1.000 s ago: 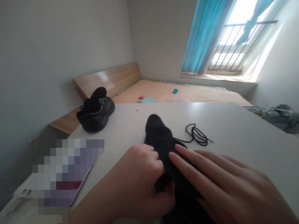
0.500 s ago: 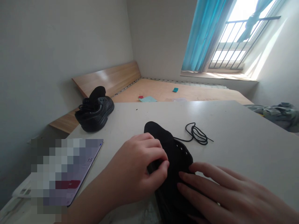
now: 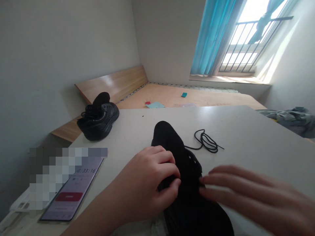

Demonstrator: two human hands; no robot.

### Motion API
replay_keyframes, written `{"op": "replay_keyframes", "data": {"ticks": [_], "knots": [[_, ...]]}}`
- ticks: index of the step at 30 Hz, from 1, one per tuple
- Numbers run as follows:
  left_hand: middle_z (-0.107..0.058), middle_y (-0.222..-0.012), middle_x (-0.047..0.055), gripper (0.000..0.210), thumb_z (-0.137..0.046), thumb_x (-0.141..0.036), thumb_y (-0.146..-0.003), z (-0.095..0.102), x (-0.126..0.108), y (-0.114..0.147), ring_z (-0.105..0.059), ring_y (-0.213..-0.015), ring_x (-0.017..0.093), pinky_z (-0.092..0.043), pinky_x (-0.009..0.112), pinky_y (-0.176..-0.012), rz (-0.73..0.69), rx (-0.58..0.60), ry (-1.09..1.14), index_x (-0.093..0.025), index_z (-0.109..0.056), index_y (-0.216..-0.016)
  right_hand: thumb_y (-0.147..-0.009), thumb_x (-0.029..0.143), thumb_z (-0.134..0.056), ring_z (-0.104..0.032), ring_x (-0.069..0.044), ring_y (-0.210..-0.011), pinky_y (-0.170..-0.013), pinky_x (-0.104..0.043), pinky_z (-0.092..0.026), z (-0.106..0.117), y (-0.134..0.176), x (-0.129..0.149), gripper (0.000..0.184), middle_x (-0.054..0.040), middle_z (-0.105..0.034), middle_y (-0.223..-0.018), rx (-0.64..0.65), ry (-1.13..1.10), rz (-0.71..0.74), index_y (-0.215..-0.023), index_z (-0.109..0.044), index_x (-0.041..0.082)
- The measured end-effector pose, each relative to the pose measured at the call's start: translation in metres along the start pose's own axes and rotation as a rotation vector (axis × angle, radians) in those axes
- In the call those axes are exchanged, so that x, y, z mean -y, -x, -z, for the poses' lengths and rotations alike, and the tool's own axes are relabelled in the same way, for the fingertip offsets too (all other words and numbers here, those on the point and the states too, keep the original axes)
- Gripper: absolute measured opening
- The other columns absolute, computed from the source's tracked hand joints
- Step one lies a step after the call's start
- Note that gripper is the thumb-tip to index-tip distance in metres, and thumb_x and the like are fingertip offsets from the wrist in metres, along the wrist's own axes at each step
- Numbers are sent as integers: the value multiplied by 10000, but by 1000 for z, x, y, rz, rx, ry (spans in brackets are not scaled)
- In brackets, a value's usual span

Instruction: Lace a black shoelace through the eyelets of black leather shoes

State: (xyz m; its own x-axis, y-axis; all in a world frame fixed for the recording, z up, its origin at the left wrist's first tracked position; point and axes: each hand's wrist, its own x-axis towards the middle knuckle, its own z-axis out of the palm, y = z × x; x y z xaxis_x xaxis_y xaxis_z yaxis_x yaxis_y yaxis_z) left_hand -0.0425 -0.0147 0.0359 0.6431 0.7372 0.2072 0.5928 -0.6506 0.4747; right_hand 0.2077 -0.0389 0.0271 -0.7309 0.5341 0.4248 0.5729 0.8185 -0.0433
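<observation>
A black shoe [image 3: 185, 186] lies on the bench [image 3: 137, 127] toward five o'clock in the view. The left hand [image 3: 152, 180] has its fingers bent and grasps the shoe's left edge. The right hand [image 3: 248, 196] is released, its fingers stretched; whether the fingertips touch the right edge, I cannot tell. From this shoe, the loosely looped lace [image 3: 209, 144] is at one o'clock, the second shoe [image 3: 98, 123] at ten, the phone [image 3: 73, 190] at nine.
</observation>
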Motion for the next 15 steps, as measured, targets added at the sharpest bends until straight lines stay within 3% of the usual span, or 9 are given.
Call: {"op": "replay_keyframes", "data": {"ticks": [1,4,7,9,11,13,15], "knots": [[-682,-905,14,152,-571,-203,-858,0,-1,0,-574,-869,174,-439,347,-804,-13,-21,7,-186,-721,-842,-973,460,-443,-646,-253,-1087,-805,-369,-575,2,1,-13,370,-29,-694,-1178,40,65,-150,-1276,-581,300],[-705,-1043,3,178,-575,-192,-846,1,-4,2,-582,-1009,176,-432,320,-934,-88,-33,41,-190,-742,-910,-925,610,-426,-671,-312,-1014,-758,-454,-578,-8,2,-59,598,-102,-573,-1352,53,234,-513,-1431,-448,290],[-716,-1100,-13,209,-581,-181,-818,0,-5,3,-573,-1091,190,-406,309,-1007,-135,37,51,-198,-764,-919,-883,710,-402,-704,-274,-851,-719,-440,-573,-36,-2,-93,818,-146,-433,-1473,210,178,-723,-1555,-182,300],[-718,-1107,-14,207,-595,-191,-798,-1,-5,2,-574,-1095,203,-412,316,-1004,-144,63,46,-199,-773,-905,-895,682,-409,-701,-263,-851,-725,-415,-557,-53,-7,-101,792,-162,-439,-1448,302,103,-728,-1553,-185,301],[-718,-1104,-9,201,-604,-195,-786,-2,-5,2,-577,-1085,212,-427,319,-985,-143,62,38,-196,-776,-892,-927,600,-417,-688,-266,-891,-731,-393,-529,-62,-12,-99,624,-156,-485,-1369,354,44,-657,-1466,-382,289],[-721,-1074,-3,190,-604,-194,-785,-3,-4,1,-583,-1064,215,-442,319,-957,-139,53,28,-191,-774,-870,-958,498,-400,-669,-252,-878,-723,-363,-491,-65,-16,-93,409,-119,-569,-1195,374,2,-587,-1226,-586,252],[-723,-1035,2,176,-603,-194,-785,-5,-4,1,-588,-1037,214,-451,320,-936,-140,38,25,-190,-768,-847,-973,409,-368,-638,-233,-813,-695,-335,-445,-68,-17,-88,326,-83,-607,-980,370,-23,-565,-973,-631,218]]}}
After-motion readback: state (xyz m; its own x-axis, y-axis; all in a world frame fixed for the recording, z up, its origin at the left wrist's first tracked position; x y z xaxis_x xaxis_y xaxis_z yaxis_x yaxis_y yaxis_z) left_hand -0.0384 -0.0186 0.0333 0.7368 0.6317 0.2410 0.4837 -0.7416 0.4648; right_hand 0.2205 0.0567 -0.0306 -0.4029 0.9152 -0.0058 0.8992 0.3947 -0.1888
